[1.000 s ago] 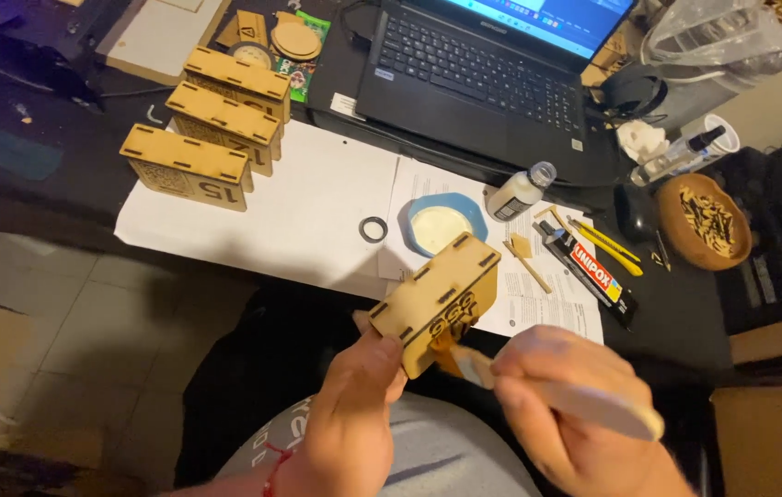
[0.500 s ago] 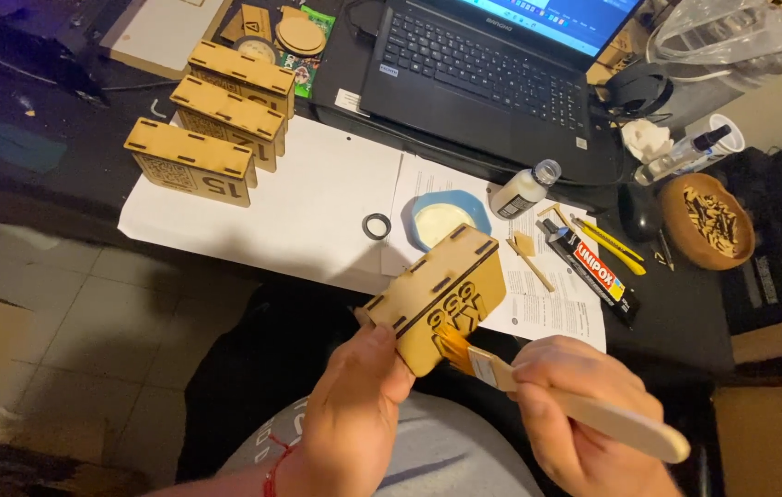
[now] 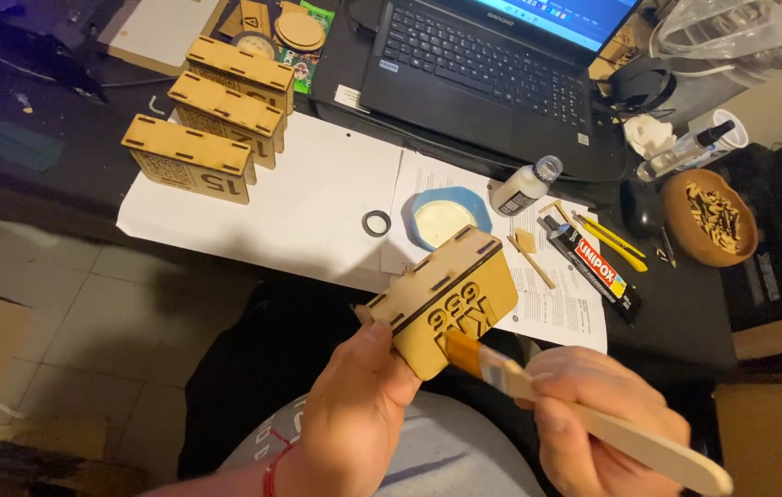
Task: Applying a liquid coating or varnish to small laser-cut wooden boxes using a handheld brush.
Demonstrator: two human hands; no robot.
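Note:
My left hand (image 3: pixel 354 414) grips a small laser-cut wooden box (image 3: pixel 442 299) from below, holding it tilted over my lap in front of the desk. My right hand (image 3: pixel 607 414) holds a flat paintbrush (image 3: pixel 538 391) with a pale wooden handle. Its orange bristles touch the lower front face of the box, just under the cut-out figures. A blue dish of white glue (image 3: pixel 446 218) sits on the paper just beyond the box.
Three more wooden boxes (image 3: pixel 212 120) stand in a row at the desk's left on white paper (image 3: pixel 308 202). An open laptop (image 3: pixel 501 78), a small glue bottle (image 3: pixel 524 187), a black glue tube box (image 3: pixel 593 267), yellow tools (image 3: pixel 612 237) and a wooden bowl (image 3: pixel 711 216) fill the right.
The box has stayed in my left hand and turned slightly. The brush has slid along the box's front face, bristles still on the wood.

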